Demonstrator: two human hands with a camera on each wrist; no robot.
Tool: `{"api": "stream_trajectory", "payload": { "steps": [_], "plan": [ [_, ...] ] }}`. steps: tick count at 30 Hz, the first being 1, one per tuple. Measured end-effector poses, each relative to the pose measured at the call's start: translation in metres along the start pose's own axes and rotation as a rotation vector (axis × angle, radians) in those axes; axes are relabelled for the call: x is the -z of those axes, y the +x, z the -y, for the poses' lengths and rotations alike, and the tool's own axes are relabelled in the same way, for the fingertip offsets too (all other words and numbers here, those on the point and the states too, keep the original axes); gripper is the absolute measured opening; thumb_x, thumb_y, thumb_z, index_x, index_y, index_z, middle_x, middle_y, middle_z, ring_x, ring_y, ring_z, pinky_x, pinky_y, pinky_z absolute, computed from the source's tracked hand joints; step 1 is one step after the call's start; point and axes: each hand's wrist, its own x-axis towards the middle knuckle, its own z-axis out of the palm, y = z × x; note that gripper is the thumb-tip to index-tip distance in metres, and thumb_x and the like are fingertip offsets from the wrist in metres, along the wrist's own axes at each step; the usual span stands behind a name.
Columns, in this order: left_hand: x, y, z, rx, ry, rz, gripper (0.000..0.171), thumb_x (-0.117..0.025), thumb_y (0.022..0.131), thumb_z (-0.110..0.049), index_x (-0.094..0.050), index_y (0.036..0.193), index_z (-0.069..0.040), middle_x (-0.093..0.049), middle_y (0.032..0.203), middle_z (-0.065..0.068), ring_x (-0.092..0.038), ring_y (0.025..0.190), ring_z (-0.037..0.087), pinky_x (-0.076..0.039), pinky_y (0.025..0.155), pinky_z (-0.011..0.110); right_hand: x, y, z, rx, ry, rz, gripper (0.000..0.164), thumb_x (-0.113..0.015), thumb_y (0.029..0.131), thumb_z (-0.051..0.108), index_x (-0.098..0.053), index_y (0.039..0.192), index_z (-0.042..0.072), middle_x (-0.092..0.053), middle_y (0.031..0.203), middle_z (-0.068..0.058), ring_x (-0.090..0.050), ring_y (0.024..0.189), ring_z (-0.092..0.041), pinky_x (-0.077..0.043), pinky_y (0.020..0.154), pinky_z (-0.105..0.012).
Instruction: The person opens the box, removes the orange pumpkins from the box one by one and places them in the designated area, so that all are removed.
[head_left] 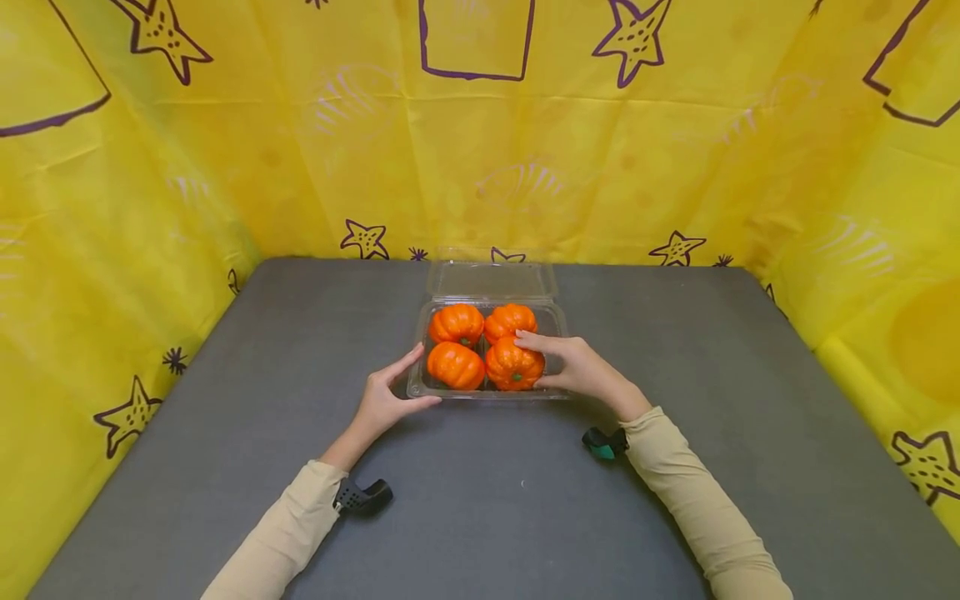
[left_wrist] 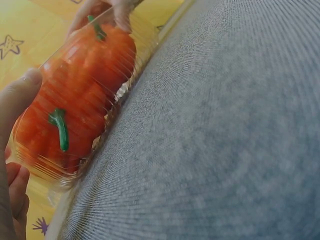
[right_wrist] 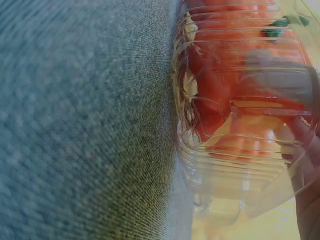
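Observation:
A clear plastic clamshell box [head_left: 553, 321] lies on the table with its hinged lid [head_left: 491, 282] raised at the back. Orange toy pumpkins fill it in two rows: back left [head_left: 456, 321], back right [head_left: 510, 318], front left [head_left: 455, 367] and front right [head_left: 510, 367]. My left hand [head_left: 384, 402] grips the box's front left corner, thumb at the front and fingers along the left side. Reaching in over the right side, my right hand [head_left: 581, 368] holds the front right pumpkin between thumb and fingers. Green stems show through the ribbed plastic wall [left_wrist: 60, 172] in the left wrist view.
The grey table [head_left: 480, 517] runs back to a yellow patterned cloth [head_left: 300, 167] that hangs behind it and on both sides. A black camera band [head_left: 365, 497] sits on the left wrist, another [head_left: 603, 444] on the right.

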Motion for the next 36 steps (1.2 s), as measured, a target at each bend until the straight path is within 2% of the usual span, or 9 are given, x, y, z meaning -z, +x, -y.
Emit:
{"api": "stream_trajectory", "payload": {
  "steps": [4,11,15,21,24,31,36],
  "plan": [
    [0.001,0.0,-0.001,-0.014,0.004,0.003,0.07,-0.08,0.055,0.01,-0.048,0.117,0.017,-0.046,0.121,0.029,-0.044,0.112,0.039,-0.034,0.093,0.021,0.0,-0.001,-0.002,0.022,0.02,-0.022,0.069,-0.082,0.061,0.004,-0.053,0.123,0.001,-0.051,0.125,-0.01,-0.044,0.117,-0.022,-0.041,0.089,-0.033],
    [0.004,-0.003,-0.003,-0.066,0.054,-0.025,0.071,-0.082,0.052,0.008,-0.051,0.115,0.017,-0.049,0.118,0.03,-0.047,0.108,0.04,-0.034,0.093,0.022,0.001,-0.001,-0.001,-0.072,0.131,-0.02,0.066,-0.082,0.064,0.012,-0.053,0.122,-0.001,-0.045,0.13,-0.014,-0.035,0.124,-0.025,-0.03,0.098,-0.035],
    [0.004,-0.003,-0.004,-0.072,0.071,-0.028,0.071,-0.083,0.052,0.006,-0.051,0.115,0.016,-0.05,0.117,0.029,-0.048,0.108,0.039,-0.035,0.094,0.026,0.005,0.002,0.007,-0.096,0.173,-0.028,0.063,-0.082,0.062,0.006,-0.053,0.117,-0.004,-0.046,0.128,-0.021,-0.036,0.122,-0.031,-0.027,0.1,-0.035],
    [0.001,-0.001,-0.003,-0.051,0.069,-0.013,0.071,-0.083,0.054,0.004,-0.051,0.116,0.015,-0.049,0.118,0.027,-0.048,0.109,0.037,-0.034,0.094,0.029,0.018,0.005,0.03,-0.065,0.194,-0.037,0.057,-0.08,0.061,-0.002,-0.052,0.11,-0.009,-0.046,0.122,-0.029,-0.038,0.118,-0.04,-0.028,0.099,-0.027],
    [0.001,-0.002,-0.003,-0.041,0.064,-0.015,0.071,-0.082,0.053,0.005,-0.051,0.116,0.015,-0.049,0.119,0.027,-0.047,0.11,0.037,-0.034,0.094,0.028,0.02,0.006,0.032,-0.07,0.242,-0.049,0.056,-0.079,0.061,-0.005,-0.052,0.109,-0.01,-0.046,0.122,-0.03,-0.037,0.119,-0.04,-0.028,0.098,-0.025],
    [0.001,-0.001,-0.003,-0.03,0.061,-0.019,0.071,-0.082,0.054,0.005,-0.051,0.116,0.015,-0.049,0.119,0.027,-0.047,0.11,0.037,-0.034,0.094,0.026,0.02,0.004,0.029,-0.103,0.412,-0.1,0.053,-0.074,0.06,-0.015,-0.047,0.106,-0.014,-0.042,0.124,-0.033,-0.038,0.117,-0.04,-0.034,0.095,-0.033],
    [0.0,-0.001,-0.003,-0.036,0.064,-0.018,0.071,-0.082,0.054,0.005,-0.051,0.116,0.015,-0.049,0.119,0.027,-0.047,0.11,0.037,-0.033,0.094,0.023,0.02,0.004,0.032,-0.146,0.429,-0.104,0.049,-0.073,0.061,-0.016,-0.047,0.103,-0.013,-0.044,0.123,-0.031,-0.047,0.109,-0.04,-0.041,0.088,-0.037]
  ]
}}
